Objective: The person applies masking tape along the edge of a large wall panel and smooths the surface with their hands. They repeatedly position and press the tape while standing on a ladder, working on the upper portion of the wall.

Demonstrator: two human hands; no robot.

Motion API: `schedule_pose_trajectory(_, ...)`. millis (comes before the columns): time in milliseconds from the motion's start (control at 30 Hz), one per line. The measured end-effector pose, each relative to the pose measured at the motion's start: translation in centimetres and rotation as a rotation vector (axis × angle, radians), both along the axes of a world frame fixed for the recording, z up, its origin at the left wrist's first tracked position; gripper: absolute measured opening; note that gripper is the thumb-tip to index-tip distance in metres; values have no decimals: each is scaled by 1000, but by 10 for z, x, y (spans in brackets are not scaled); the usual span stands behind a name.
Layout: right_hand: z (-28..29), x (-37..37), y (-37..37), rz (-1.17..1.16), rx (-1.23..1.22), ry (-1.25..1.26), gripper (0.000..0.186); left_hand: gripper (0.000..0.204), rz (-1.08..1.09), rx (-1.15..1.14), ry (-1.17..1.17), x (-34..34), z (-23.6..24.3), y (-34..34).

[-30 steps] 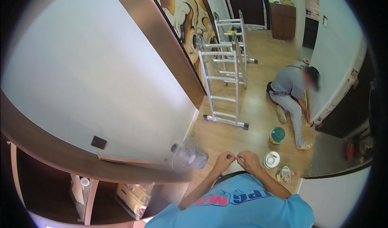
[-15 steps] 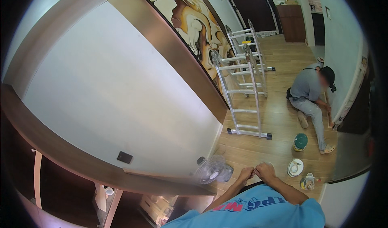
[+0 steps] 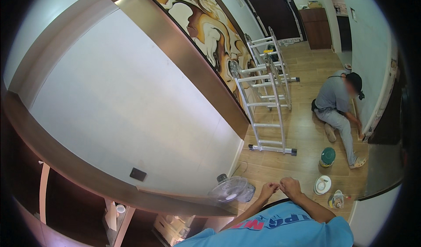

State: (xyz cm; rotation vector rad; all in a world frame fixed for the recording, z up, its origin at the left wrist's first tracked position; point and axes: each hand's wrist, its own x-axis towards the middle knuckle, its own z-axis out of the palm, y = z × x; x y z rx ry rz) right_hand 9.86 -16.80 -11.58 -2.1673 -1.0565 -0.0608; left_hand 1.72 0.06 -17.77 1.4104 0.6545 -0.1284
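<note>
Room: interior with a wood-plank floor (image 3: 302, 124) ahead of the hands; a large white wall panel (image 3: 127, 93) to their left, edged by a bronze-coloured band (image 3: 184, 58); farther ahead, a panel of brown, cream and gold swirls (image 3: 210, 28).

Hands, a pair, bare: left hand (image 3: 269, 188) and right hand (image 3: 290, 187), raised close together in front of a blue shirt (image 3: 294, 223). Fingers curled in, narrow, fingertips facing across a slight gap. Whether they pinch anything between them cannot be told at this size.

Nearest on the right hand's side: one white round container (image 3: 322, 184), near that hand; beyond it, one bucket with a green lid (image 3: 327, 156); nearer the wearer and farther right, one small tub (image 3: 337, 199), contents unclear.

Nearest on the left hand's side: one fan (image 3: 230, 190), cage tilted upward.

Ahead of both hands: one folding aluminium ladder (image 3: 276, 102), standing. Ahead and right: one co-worker in grey (image 3: 332, 95), low on the floor, reaching to the foot of the right-hand wall (image 3: 372, 58).

Far left of the hands: one dark wall plate (image 3: 138, 174); below it, open compartments (image 3: 74, 203).
</note>
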Motion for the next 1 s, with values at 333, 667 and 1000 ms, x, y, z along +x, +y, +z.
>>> schedule_pose_trajectory(333, 40, 2, -6, -117, 344, -9, 12, 20, 438, -529, 72, -20, -15, 13)
schedule_pose_trajectory(667, 36, 26, -45, -394, 392, 276, 17, 28, 383, -90, -93, -56, -4, 40)
schedule_pose_trajectory(1000, 31, 32, -65, -414, 408, 336, 19, 37, 258, -42, -113, -26, -6, 30)
